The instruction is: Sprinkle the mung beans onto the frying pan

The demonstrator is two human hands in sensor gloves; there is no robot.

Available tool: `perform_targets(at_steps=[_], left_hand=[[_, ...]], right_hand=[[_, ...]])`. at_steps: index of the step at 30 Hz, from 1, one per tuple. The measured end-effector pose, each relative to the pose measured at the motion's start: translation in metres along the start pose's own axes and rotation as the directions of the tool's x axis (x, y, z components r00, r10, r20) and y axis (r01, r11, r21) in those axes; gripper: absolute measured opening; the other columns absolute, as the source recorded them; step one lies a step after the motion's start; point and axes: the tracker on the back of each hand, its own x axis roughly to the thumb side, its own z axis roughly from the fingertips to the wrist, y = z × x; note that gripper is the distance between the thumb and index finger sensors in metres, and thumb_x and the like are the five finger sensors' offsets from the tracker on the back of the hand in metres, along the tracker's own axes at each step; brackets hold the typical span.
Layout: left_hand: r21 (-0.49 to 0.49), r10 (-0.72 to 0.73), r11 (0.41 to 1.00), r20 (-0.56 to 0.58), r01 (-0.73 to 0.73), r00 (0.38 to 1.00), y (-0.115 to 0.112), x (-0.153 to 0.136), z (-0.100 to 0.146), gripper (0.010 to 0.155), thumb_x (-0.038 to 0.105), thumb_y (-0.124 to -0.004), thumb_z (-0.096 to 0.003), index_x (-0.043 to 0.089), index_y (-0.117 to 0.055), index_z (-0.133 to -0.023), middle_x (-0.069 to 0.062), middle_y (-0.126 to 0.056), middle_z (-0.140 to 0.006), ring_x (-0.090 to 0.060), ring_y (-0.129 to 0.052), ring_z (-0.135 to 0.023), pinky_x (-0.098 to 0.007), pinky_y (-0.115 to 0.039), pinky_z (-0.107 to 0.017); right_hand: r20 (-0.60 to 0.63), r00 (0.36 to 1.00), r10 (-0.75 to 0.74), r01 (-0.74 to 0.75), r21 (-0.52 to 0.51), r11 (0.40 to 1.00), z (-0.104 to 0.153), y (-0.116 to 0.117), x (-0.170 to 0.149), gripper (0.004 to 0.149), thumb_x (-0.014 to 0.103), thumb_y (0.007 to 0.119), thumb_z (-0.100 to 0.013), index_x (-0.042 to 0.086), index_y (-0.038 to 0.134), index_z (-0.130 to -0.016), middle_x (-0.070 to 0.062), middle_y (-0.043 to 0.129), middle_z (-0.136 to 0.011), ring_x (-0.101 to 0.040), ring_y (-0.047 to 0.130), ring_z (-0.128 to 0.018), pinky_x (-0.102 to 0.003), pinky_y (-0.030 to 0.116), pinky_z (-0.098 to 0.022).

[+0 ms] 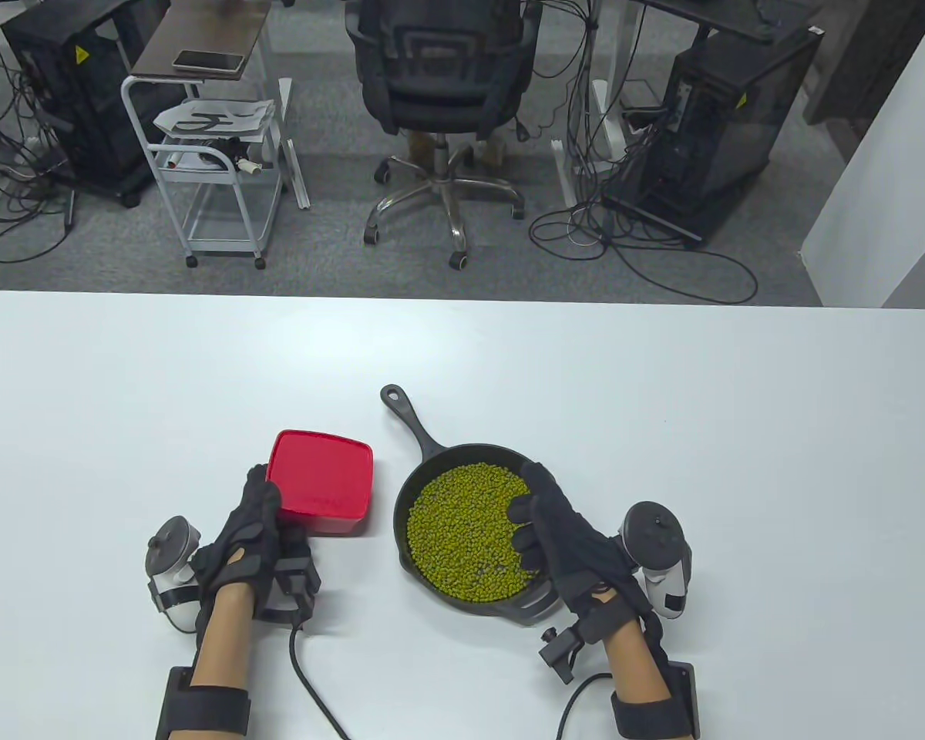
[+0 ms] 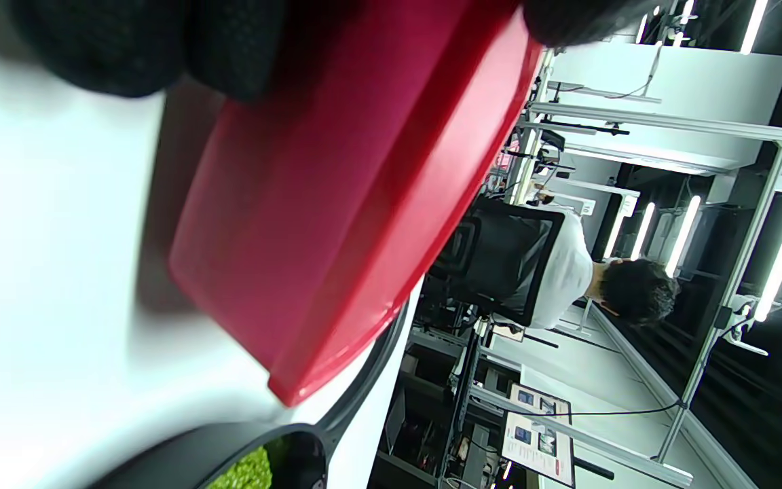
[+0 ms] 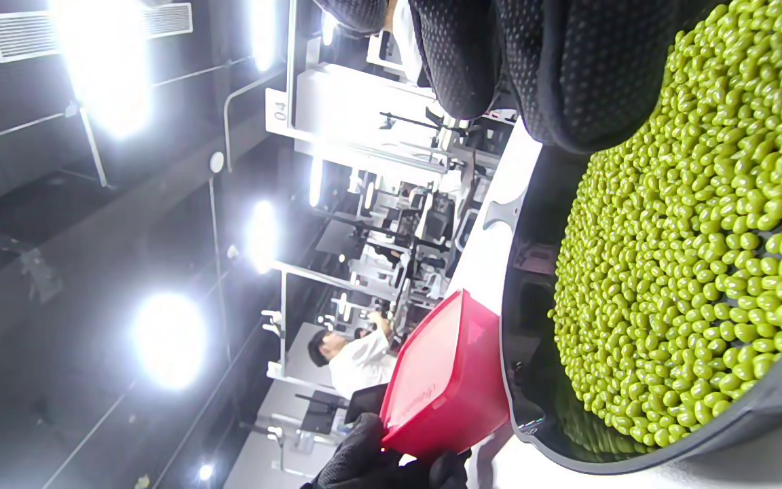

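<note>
A black cast-iron frying pan (image 1: 402, 501) sits at the table's front centre, its handle pointing away to the left. A bed of green mung beans (image 1: 462, 536) covers its bottom. My right hand (image 1: 526, 493) reaches into the pan's right side, its fingers (image 3: 588, 68) stretched out and resting on the beans (image 3: 703, 238). A red plastic container (image 1: 324, 478) stands just left of the pan. My left hand (image 1: 266, 493) grips its near left corner, fingers (image 2: 126, 47) over the red container's rim (image 2: 337, 204). The container's inside is hidden.
The pan's rim (image 2: 194, 441) lies close beside the container. The white table (image 1: 663, 401) stretches wide around both. Glove cables trail off the front edge. An office chair (image 1: 439, 92) and a cart (image 1: 216, 177) stand beyond the far edge.
</note>
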Motion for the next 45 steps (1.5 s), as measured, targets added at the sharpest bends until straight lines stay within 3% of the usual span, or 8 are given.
perform_targets(at_steps=[7,13,20,27,31,37,41,45], left_hand=[[0.069,-0.043,0.997,-0.017,0.045,0.999,0.002,-0.001,-0.002,0.066,0.049,-0.066,-0.0511,0.028,-0.049,-0.111,-0.021,-0.027,-0.109,-0.04,-0.08,-0.06,-0.046,-0.084,-0.04],[0.127,-0.073,0.989,-0.044,0.078,0.996,0.003,-0.002,-0.003,0.065,0.045,-0.067,-0.0514,0.023,-0.052,-0.11,-0.017,-0.033,-0.108,-0.035,-0.082,-0.056,-0.04,-0.087,-0.034],[0.14,-0.119,0.982,-0.051,0.125,0.992,0.001,0.0,-0.003,0.066,0.043,-0.068,-0.0514,0.02,-0.048,-0.11,-0.015,-0.033,-0.108,-0.036,-0.082,-0.057,-0.041,-0.087,-0.036],[0.118,-0.177,0.976,-0.057,0.182,0.983,0.005,0.007,0.004,0.08,0.065,-0.067,-0.0482,0.021,-0.043,-0.111,-0.019,-0.032,-0.108,-0.041,-0.074,-0.068,-0.046,-0.08,-0.037],[0.143,-0.267,0.952,-0.056,0.272,0.962,0.01,0.02,0.016,0.082,0.069,-0.066,-0.0473,0.022,-0.044,-0.11,-0.017,-0.031,-0.108,-0.042,-0.071,-0.072,-0.048,-0.078,-0.041],[0.232,-0.389,0.904,0.097,0.359,0.916,0.005,0.046,0.039,0.081,0.069,-0.066,-0.0468,0.023,-0.044,-0.11,-0.015,-0.028,-0.108,-0.043,-0.062,-0.079,-0.051,-0.073,-0.049],[0.194,-0.398,0.916,0.319,0.352,0.86,-0.015,0.062,0.056,0.08,0.067,-0.067,-0.0468,0.023,-0.046,-0.109,-0.013,-0.031,-0.108,-0.043,-0.06,-0.081,-0.053,-0.07,-0.053],[0.145,-0.471,0.876,0.467,0.46,0.749,-0.043,0.072,0.075,0.08,0.069,-0.068,-0.0462,0.023,-0.049,-0.11,-0.013,-0.035,-0.11,-0.044,-0.052,-0.092,-0.057,-0.064,-0.06]], right_hand=[[-0.005,1.0,0.002,-0.002,0.009,1.0,-0.001,0.001,-0.001,0.078,0.066,0.049,-0.059,0.018,0.034,-0.118,-0.031,0.057,-0.111,-0.06,0.069,-0.081,-0.055,0.074,-0.054],[-0.007,1.0,0.004,-0.004,0.014,1.0,-0.001,0.002,-0.002,0.078,0.066,0.049,-0.059,0.018,0.033,-0.118,-0.031,0.056,-0.111,-0.06,0.069,-0.081,-0.055,0.074,-0.054],[-0.016,1.0,0.008,-0.008,0.02,1.0,-0.001,0.003,-0.003,0.078,0.066,0.049,-0.059,0.018,0.033,-0.118,-0.031,0.055,-0.111,-0.06,0.069,-0.081,-0.055,0.074,-0.054],[-0.016,1.0,0.013,-0.013,0.009,1.0,-0.001,0.001,-0.003,0.078,0.065,0.049,-0.059,0.018,0.033,-0.118,-0.032,0.054,-0.112,-0.06,0.068,-0.082,-0.055,0.074,-0.054],[-0.008,1.0,0.022,-0.022,-0.01,1.0,-0.001,-0.002,-0.002,0.078,0.065,0.049,-0.059,0.018,0.033,-0.118,-0.031,0.053,-0.112,-0.06,0.067,-0.083,-0.056,0.073,-0.055],[0.005,0.998,0.059,-0.059,-0.046,0.997,0.001,-0.008,-0.001,0.077,0.065,0.05,-0.059,0.018,0.034,-0.118,-0.031,0.05,-0.114,-0.061,0.063,-0.087,-0.058,0.071,-0.057],[0.028,0.992,0.124,-0.12,-0.108,0.987,0.004,-0.012,0.002,0.076,0.064,0.051,-0.059,0.018,0.036,-0.117,-0.03,0.048,-0.115,-0.061,0.059,-0.09,-0.06,0.069,-0.059],[0.085,0.974,0.211,-0.193,-0.188,0.963,0.006,-0.013,0.008,0.075,0.064,0.052,-0.058,0.02,0.039,-0.117,-0.028,0.045,-0.117,-0.059,0.053,-0.096,-0.062,0.064,-0.063]])
